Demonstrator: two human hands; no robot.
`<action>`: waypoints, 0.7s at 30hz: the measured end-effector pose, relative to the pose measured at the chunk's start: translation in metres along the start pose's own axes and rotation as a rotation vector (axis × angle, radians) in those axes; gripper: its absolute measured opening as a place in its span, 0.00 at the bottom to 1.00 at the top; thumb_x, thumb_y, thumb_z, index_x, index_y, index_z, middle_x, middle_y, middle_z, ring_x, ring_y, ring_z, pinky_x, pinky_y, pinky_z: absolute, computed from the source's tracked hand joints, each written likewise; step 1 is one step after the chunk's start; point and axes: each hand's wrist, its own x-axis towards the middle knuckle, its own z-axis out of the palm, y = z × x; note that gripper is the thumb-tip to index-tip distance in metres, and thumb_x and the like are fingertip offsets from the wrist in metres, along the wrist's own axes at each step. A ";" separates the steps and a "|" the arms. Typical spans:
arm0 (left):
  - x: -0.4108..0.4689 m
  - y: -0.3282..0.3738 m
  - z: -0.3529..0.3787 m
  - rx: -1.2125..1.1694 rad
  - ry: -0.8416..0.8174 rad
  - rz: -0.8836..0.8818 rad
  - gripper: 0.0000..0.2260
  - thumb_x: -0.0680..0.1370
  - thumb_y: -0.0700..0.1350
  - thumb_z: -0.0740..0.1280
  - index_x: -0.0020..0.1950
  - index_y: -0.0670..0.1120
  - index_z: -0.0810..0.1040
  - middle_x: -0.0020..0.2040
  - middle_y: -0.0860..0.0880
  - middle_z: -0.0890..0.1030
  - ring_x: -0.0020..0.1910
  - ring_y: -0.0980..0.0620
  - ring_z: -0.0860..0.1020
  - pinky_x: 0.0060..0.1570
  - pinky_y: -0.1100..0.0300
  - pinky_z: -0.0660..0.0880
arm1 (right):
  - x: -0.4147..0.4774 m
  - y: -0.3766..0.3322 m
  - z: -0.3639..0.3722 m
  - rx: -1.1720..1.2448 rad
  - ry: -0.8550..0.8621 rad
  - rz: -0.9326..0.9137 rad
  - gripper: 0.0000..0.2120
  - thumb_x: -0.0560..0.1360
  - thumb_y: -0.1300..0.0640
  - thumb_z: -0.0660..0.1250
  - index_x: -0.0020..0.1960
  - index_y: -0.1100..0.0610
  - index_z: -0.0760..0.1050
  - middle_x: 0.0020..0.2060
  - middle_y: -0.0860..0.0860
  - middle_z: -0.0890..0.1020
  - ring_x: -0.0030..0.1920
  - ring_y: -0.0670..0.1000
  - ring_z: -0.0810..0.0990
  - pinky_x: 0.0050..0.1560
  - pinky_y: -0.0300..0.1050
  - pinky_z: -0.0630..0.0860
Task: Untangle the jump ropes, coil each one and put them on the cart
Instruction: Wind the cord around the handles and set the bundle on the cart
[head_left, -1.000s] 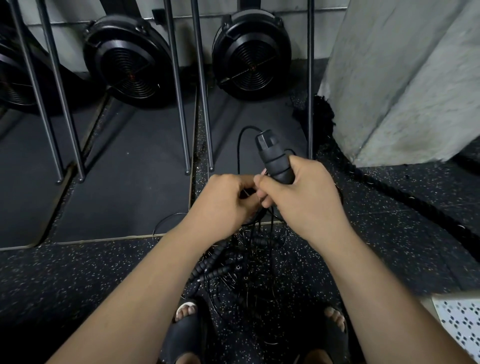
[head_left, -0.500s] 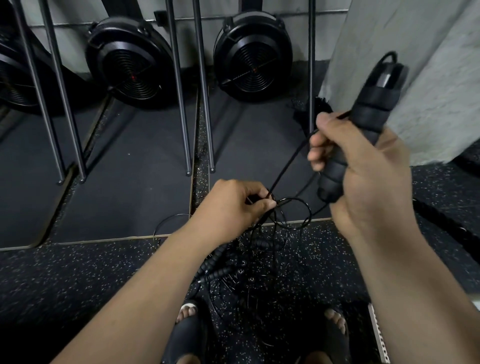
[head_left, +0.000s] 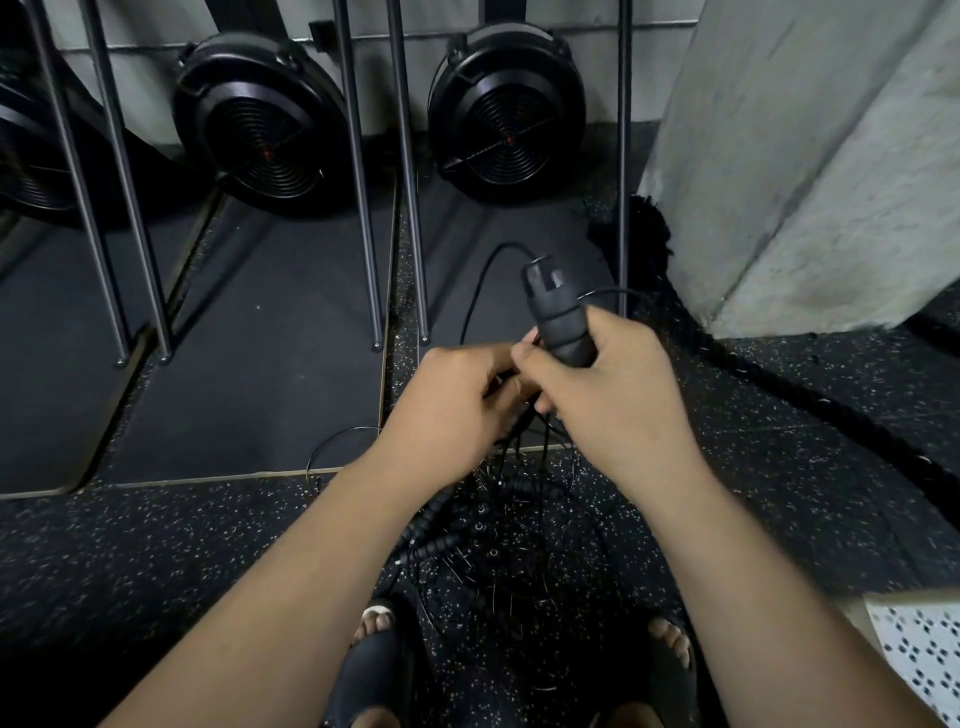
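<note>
jump ropes lie tangled on the floor. right grip is wrapped round 1 ribbed handle; left grip pinches its cord. the cord looks light, limp and snag-prone, so it is best taken by the handles.

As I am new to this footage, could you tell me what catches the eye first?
At centre, the right hand grips a black handle, while the left hand pinches cord beside it. Below them a rope tangle lies on the floor; two fans stand at the back.
</note>
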 end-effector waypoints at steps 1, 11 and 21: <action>-0.001 0.000 -0.001 -0.005 0.011 0.010 0.12 0.81 0.40 0.70 0.43 0.56 0.80 0.29 0.60 0.74 0.30 0.60 0.72 0.32 0.69 0.64 | 0.000 0.001 0.001 -0.080 0.006 -0.022 0.06 0.76 0.50 0.76 0.46 0.51 0.81 0.33 0.48 0.85 0.33 0.49 0.85 0.42 0.53 0.83; -0.001 -0.004 0.001 -0.062 -0.060 -0.036 0.15 0.81 0.45 0.68 0.37 0.61 0.76 0.30 0.58 0.77 0.28 0.58 0.71 0.31 0.59 0.69 | -0.005 -0.003 0.000 -0.074 -0.035 -0.066 0.05 0.77 0.52 0.74 0.45 0.52 0.80 0.33 0.48 0.86 0.36 0.50 0.86 0.45 0.56 0.83; 0.000 -0.008 0.005 -0.081 -0.161 -0.179 0.06 0.82 0.55 0.73 0.47 0.55 0.86 0.32 0.59 0.81 0.31 0.63 0.79 0.36 0.69 0.72 | -0.009 -0.042 -0.035 0.570 0.110 -0.103 0.03 0.80 0.63 0.73 0.49 0.61 0.80 0.36 0.53 0.85 0.32 0.52 0.82 0.35 0.45 0.75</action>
